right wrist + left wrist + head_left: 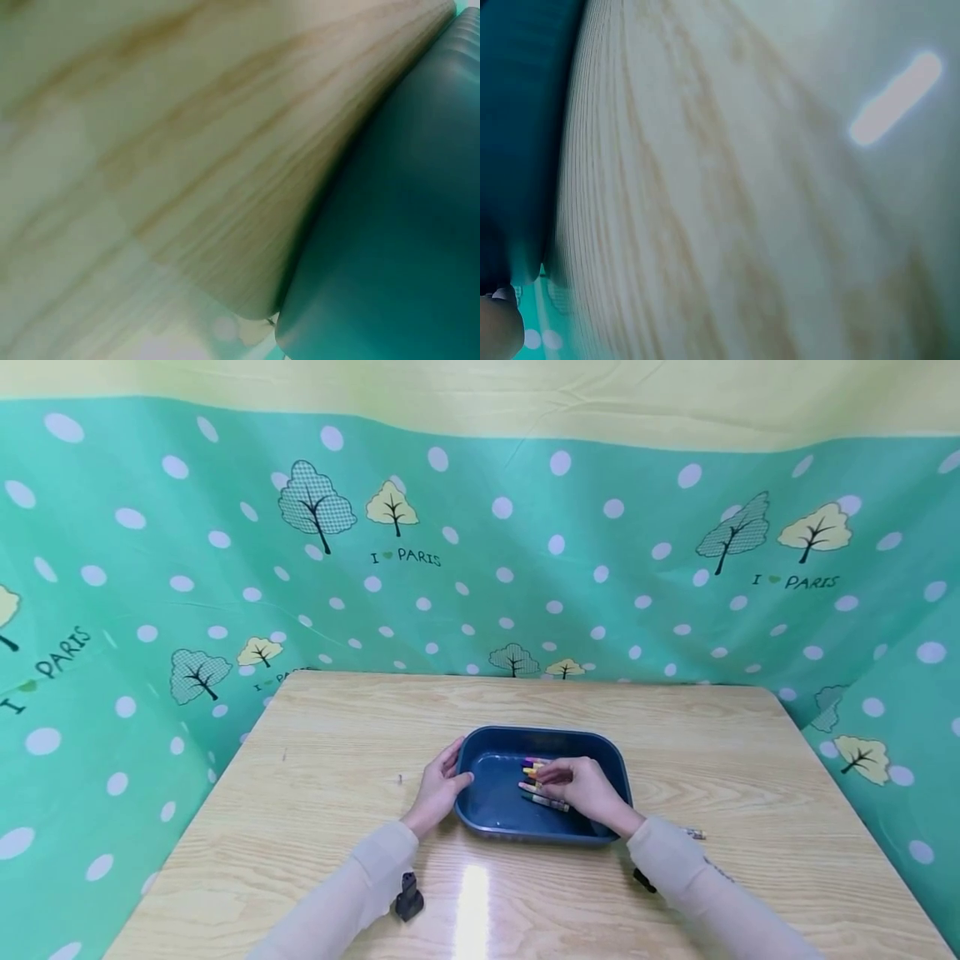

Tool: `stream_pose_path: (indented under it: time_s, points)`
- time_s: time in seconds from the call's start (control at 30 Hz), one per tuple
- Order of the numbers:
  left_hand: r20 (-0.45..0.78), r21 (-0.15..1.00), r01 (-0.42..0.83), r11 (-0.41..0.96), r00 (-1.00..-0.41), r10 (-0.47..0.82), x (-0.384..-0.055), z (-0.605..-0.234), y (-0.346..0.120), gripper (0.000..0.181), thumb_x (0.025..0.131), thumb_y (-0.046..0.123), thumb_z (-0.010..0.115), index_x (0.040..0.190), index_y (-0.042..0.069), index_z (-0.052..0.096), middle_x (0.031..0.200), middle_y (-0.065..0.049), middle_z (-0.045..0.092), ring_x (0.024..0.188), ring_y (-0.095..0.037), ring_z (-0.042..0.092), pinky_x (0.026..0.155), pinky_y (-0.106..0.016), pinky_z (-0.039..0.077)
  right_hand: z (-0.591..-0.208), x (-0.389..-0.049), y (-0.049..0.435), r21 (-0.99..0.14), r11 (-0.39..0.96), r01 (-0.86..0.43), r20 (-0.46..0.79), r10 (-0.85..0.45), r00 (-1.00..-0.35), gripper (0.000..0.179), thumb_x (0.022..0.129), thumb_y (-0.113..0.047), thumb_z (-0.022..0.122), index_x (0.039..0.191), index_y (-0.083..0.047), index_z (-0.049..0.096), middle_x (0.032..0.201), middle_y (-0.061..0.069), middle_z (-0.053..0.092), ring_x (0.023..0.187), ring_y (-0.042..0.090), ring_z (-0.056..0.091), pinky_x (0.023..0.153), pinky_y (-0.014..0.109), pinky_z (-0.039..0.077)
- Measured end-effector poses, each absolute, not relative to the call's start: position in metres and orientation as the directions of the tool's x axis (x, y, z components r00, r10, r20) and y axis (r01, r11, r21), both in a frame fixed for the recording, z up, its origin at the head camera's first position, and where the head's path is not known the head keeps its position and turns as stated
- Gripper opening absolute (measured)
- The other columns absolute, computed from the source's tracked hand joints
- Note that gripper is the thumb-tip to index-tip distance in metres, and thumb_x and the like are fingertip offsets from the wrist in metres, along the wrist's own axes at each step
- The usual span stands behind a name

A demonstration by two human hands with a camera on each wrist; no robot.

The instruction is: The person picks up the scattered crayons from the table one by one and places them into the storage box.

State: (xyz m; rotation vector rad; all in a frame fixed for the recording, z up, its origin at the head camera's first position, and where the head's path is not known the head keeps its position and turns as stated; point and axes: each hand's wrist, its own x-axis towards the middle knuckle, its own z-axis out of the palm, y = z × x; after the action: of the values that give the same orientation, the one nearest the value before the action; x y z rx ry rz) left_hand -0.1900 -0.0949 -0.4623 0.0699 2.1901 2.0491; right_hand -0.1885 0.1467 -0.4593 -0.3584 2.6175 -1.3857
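Note:
A dark blue rectangular plastic basin [491, 785] sits on the wooden table. My left hand [438, 787] grips its left rim, thumb over the edge and fingers along the outside. In the left wrist view the basin's wall [525, 127] fills the left side, with a bit of that hand [499, 330] below it. Reaching in over the right side, my right hand [585, 787] has its fingertips pinched at an orange crayon [529, 772], partly hidden by the fingers. Beside it in the basin lie a purple crayon [528, 764] and a dark green crayon [546, 800], among several.
Another crayon [693, 833] lies on the table [337, 735] right of the basin, by the right sleeve. A black object [408, 897] is beside the left forearm, and another dark object [643, 881] is near the right one. A patterned green curtain [480, 560] hangs behind.

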Motion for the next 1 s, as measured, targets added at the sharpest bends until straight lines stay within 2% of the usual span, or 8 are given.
stream_pose_path:
  time_s: [0.1, 0.4, 0.7, 0.8, 0.93, 1.0]
  points:
    - [-0.072, 0.995, -0.063, 0.075, -0.989, 0.126, -0.189, -0.461, -0.094, 0.061, 0.083, -0.007, 0.051, 0.14, -0.002, 0.031, 0.142, -0.027, 0.033, 0.13, -0.038, 0.035, 0.107, -0.045, 0.033, -0.454, -0.188, 0.152, -0.841, 0.527, -0.118, -0.037, -0.275, -0.961, 0.023, 0.08, -0.006, 0.067, 0.103, -0.006, 0.069, 0.097, 0.007, 0.07, 0.086, 0.014, 0.066, 0.075, 0.027, 0.057]
    - [-0.088, 0.993, -0.076, 0.092, -0.988, 0.127, -0.188, -0.457, -0.093, 0.06, 0.084, -0.006, 0.05, 0.141, -0.001, 0.031, 0.143, -0.026, 0.033, 0.131, -0.037, 0.034, 0.107, -0.044, 0.032, -0.433, -0.184, 0.19, -0.886, 0.447, -0.123, -0.033, -0.326, -0.945, 0.033, 0.083, -0.013, 0.065, 0.114, -0.001, 0.063, 0.112, 0.019, 0.064, 0.097, 0.022, 0.065, 0.078, 0.025, 0.056]
    - [-0.078, 0.994, -0.069, 0.084, -0.991, 0.108, -0.203, -0.489, -0.1, 0.062, 0.083, -0.005, 0.053, 0.141, 0.003, 0.033, 0.143, -0.024, 0.033, 0.131, -0.036, 0.035, 0.107, -0.044, 0.033, -0.418, -0.177, 0.226, -0.893, 0.445, -0.071, -0.063, -0.279, -0.958, 0.041, 0.083, -0.024, 0.066, 0.118, -0.004, 0.061, 0.118, 0.019, 0.061, 0.104, 0.026, 0.062, 0.082, 0.026, 0.055]
    - [-0.072, 0.993, -0.061, 0.104, -0.992, 0.1, -0.204, -0.492, -0.098, 0.062, 0.084, -0.004, 0.053, 0.141, 0.006, 0.033, 0.143, -0.022, 0.034, 0.131, -0.035, 0.035, 0.107, -0.043, 0.033, -0.42, -0.174, 0.243, -0.908, 0.415, -0.057, -0.07, -0.286, -0.956, 0.046, 0.082, -0.025, 0.068, 0.12, -0.002, 0.058, 0.119, 0.02, 0.06, 0.105, 0.021, 0.062, 0.083, 0.024, 0.054]
    - [-0.064, 0.992, -0.053, 0.11, -0.992, 0.105, -0.203, -0.492, -0.097, 0.062, 0.084, -0.003, 0.052, 0.142, 0.008, 0.034, 0.144, -0.021, 0.034, 0.131, -0.035, 0.035, 0.107, -0.043, 0.034, -0.426, -0.167, 0.266, -0.912, 0.407, -0.05, -0.075, -0.285, -0.956, 0.047, 0.082, -0.02, 0.067, 0.122, 0.003, 0.056, 0.119, 0.022, 0.059, 0.1, 0.009, 0.063, 0.081, 0.022, 0.055]
    - [-0.062, 0.993, -0.051, 0.104, -0.993, 0.103, -0.203, -0.492, -0.098, 0.062, 0.084, -0.003, 0.052, 0.142, 0.007, 0.033, 0.144, -0.022, 0.034, 0.131, -0.035, 0.035, 0.107, -0.043, 0.034, -0.429, -0.164, 0.275, -0.909, 0.414, -0.043, -0.081, -0.276, -0.958, 0.046, 0.083, -0.017, 0.066, 0.122, 0.005, 0.055, 0.119, 0.023, 0.059, 0.099, 0.007, 0.064, 0.08, 0.021, 0.055]
